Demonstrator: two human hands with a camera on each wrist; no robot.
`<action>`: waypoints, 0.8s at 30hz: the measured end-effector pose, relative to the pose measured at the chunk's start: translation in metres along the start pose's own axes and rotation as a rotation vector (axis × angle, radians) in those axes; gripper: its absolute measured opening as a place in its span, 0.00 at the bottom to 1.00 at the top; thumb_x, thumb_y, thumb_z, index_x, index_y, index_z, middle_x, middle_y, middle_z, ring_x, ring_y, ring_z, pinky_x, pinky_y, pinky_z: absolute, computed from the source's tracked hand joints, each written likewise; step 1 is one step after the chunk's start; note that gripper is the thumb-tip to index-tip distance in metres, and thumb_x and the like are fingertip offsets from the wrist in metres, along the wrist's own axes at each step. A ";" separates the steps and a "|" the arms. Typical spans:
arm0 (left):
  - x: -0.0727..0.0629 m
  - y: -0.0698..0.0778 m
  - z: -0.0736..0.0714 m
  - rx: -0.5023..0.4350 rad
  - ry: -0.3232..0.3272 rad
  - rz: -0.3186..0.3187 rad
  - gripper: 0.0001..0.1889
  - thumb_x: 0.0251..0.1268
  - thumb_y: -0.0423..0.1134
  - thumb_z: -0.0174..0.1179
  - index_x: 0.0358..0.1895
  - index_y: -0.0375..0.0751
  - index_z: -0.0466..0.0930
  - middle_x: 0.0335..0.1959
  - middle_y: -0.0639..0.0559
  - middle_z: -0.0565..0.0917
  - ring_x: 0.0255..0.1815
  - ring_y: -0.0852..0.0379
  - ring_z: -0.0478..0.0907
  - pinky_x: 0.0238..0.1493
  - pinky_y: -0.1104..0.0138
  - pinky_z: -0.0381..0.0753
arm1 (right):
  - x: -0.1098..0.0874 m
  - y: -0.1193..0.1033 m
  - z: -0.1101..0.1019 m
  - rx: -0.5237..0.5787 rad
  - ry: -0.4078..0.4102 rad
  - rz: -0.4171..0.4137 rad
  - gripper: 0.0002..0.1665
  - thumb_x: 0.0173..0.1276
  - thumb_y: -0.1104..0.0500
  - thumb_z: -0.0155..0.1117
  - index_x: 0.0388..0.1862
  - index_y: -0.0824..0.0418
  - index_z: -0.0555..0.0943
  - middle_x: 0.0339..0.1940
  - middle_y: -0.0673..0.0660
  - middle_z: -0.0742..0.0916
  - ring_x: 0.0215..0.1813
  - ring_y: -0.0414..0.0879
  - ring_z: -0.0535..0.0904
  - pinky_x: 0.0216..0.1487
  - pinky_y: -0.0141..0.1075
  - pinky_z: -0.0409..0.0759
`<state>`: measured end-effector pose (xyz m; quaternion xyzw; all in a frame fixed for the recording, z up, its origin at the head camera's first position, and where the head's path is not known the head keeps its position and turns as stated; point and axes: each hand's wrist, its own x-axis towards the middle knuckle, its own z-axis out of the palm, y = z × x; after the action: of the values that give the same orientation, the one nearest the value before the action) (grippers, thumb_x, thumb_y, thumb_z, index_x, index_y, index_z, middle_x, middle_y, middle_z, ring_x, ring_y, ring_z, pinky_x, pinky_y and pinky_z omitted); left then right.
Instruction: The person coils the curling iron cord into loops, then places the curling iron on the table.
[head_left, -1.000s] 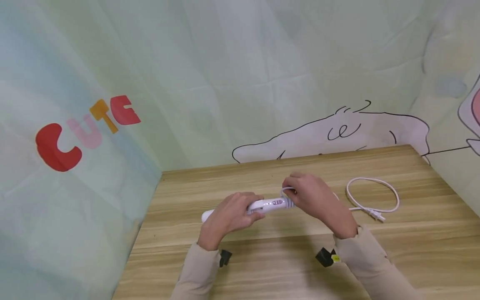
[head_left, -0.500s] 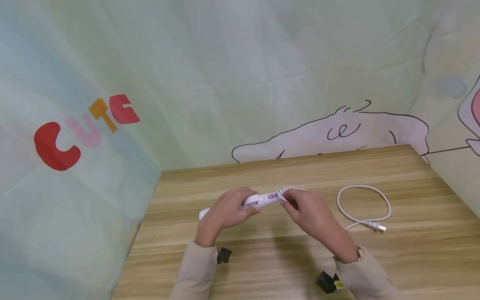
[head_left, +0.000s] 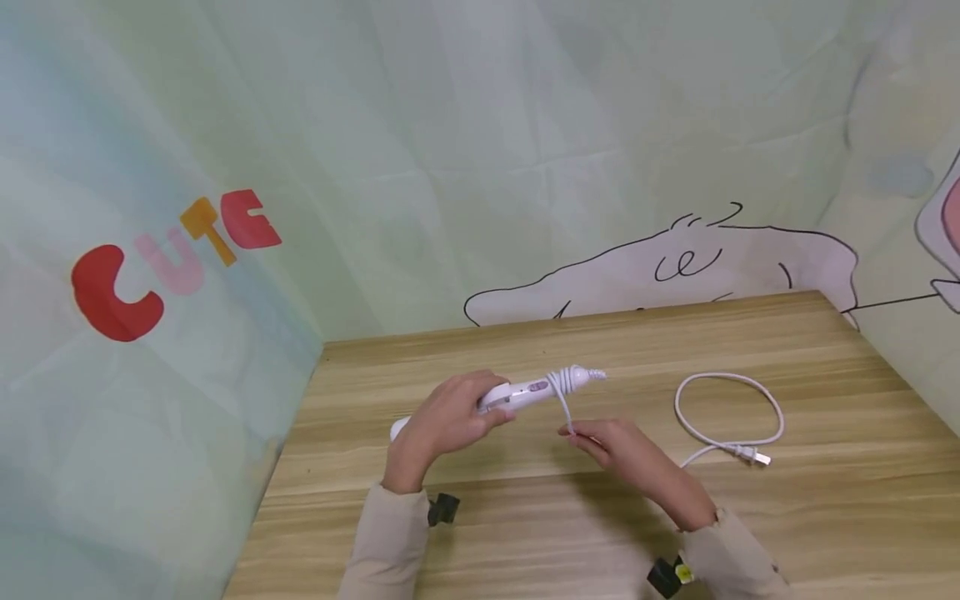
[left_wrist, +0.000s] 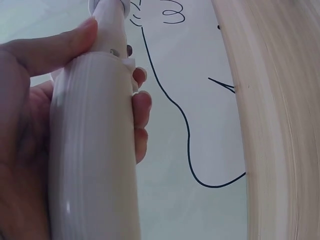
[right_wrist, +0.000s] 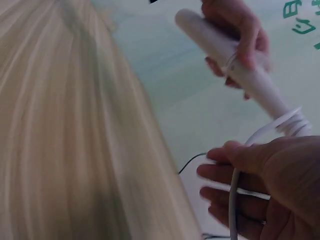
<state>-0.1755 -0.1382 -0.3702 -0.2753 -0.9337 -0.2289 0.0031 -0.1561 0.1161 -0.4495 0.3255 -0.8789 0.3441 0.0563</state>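
curling iron [head_left: 525, 394]: and there it is, white, held up over the wooden table [head_left: 525, 542], tilted, cord end out to the right, rounded tip poking past the wrist on the left.
left hand [head_left: 448, 417]: got it wrapped, fingers curled round the body from behind, thumb lying across the near side, a full hold.
right hand [head_left: 618, 446]: below the iron's cord end and apart from it, thumb and forefinger pinching the cord, the other fingers reaching out loosely.
cord [head_left: 567, 412]: look at those turns, several of them hugging the handle between the switch panel [head_left: 538, 387] and the end, then one stretch slanting down to the pinch; the right wrist view is blurred, but it seems to run on across the other fingers.
plug [head_left: 750, 453]: over on the right of the table, two prongs showing, just beside a wide loop of cord.
sleeves [head_left: 390, 529]: beige on both arms, a black wrist camera [head_left: 444, 509] at each cuff.
backdrop [head_left: 562, 125]: pale green cloth, a line-drawn cartoon figure [head_left: 686, 262] along the far table edge, colourful letters [head_left: 120, 317] spelling "cute" off to the left.
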 end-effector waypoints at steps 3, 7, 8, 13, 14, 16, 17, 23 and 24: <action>0.000 0.002 0.000 -0.009 -0.011 0.005 0.14 0.60 0.48 0.64 0.46 0.49 0.82 0.31 0.62 0.79 0.28 0.64 0.71 0.32 0.69 0.71 | -0.001 0.010 0.004 0.031 -0.030 -0.004 0.10 0.69 0.62 0.58 0.44 0.61 0.85 0.41 0.53 0.89 0.46 0.46 0.85 0.46 0.41 0.81; 0.000 0.006 0.002 -0.021 -0.034 0.006 0.14 0.60 0.50 0.64 0.47 0.50 0.82 0.30 0.63 0.78 0.27 0.64 0.71 0.31 0.69 0.71 | 0.004 0.021 0.005 0.093 -0.038 0.036 0.11 0.70 0.59 0.58 0.43 0.61 0.85 0.41 0.51 0.89 0.45 0.43 0.84 0.46 0.39 0.81; 0.000 0.007 0.002 -0.022 -0.039 0.005 0.14 0.60 0.50 0.64 0.47 0.50 0.81 0.30 0.63 0.77 0.27 0.64 0.71 0.31 0.69 0.71 | 0.006 0.023 0.005 0.110 -0.040 0.045 0.11 0.70 0.59 0.58 0.43 0.61 0.85 0.41 0.51 0.89 0.45 0.42 0.84 0.45 0.38 0.81; 0.002 0.009 0.004 -0.027 -0.042 0.009 0.14 0.60 0.50 0.64 0.46 0.50 0.81 0.30 0.63 0.77 0.28 0.64 0.72 0.32 0.69 0.71 | 0.015 0.030 0.006 0.129 -0.016 -0.005 0.08 0.67 0.60 0.62 0.39 0.60 0.86 0.37 0.51 0.89 0.42 0.41 0.84 0.43 0.35 0.81; 0.002 0.010 0.005 -0.031 -0.043 0.009 0.14 0.60 0.50 0.63 0.46 0.50 0.81 0.30 0.63 0.78 0.28 0.64 0.72 0.32 0.69 0.71 | 0.017 0.030 0.006 0.123 -0.010 -0.025 0.07 0.67 0.60 0.62 0.39 0.60 0.86 0.37 0.51 0.89 0.41 0.41 0.84 0.43 0.35 0.81; 0.003 0.010 0.005 -0.037 -0.041 0.011 0.14 0.60 0.50 0.63 0.46 0.50 0.81 0.31 0.62 0.78 0.29 0.63 0.72 0.33 0.69 0.71 | 0.020 0.030 0.007 0.118 -0.001 -0.060 0.06 0.65 0.61 0.64 0.37 0.59 0.86 0.35 0.51 0.88 0.40 0.41 0.84 0.42 0.35 0.81; 0.003 0.011 0.005 -0.041 -0.042 0.010 0.14 0.61 0.50 0.63 0.46 0.50 0.81 0.31 0.62 0.78 0.29 0.63 0.72 0.33 0.69 0.71 | 0.022 0.029 0.007 0.120 0.000 -0.068 0.05 0.65 0.61 0.64 0.37 0.60 0.86 0.35 0.51 0.88 0.40 0.42 0.84 0.42 0.35 0.81; 0.003 0.013 0.003 -0.051 -0.068 0.006 0.13 0.60 0.49 0.64 0.46 0.51 0.81 0.31 0.62 0.78 0.29 0.63 0.72 0.32 0.69 0.72 | 0.023 0.030 0.002 0.134 -0.025 0.052 0.05 0.66 0.62 0.62 0.38 0.61 0.83 0.34 0.53 0.87 0.36 0.42 0.82 0.38 0.33 0.80; 0.002 0.014 0.003 -0.053 -0.074 0.010 0.13 0.60 0.49 0.64 0.46 0.51 0.82 0.30 0.62 0.78 0.29 0.63 0.72 0.32 0.69 0.72 | 0.022 0.031 -0.001 0.093 -0.030 0.061 0.04 0.66 0.63 0.62 0.38 0.61 0.82 0.33 0.53 0.86 0.36 0.42 0.81 0.37 0.33 0.79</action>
<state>-0.1702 -0.1257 -0.3667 -0.2884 -0.9253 -0.2434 -0.0374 -0.1926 0.1220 -0.4590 0.3060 -0.8722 0.3811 0.0178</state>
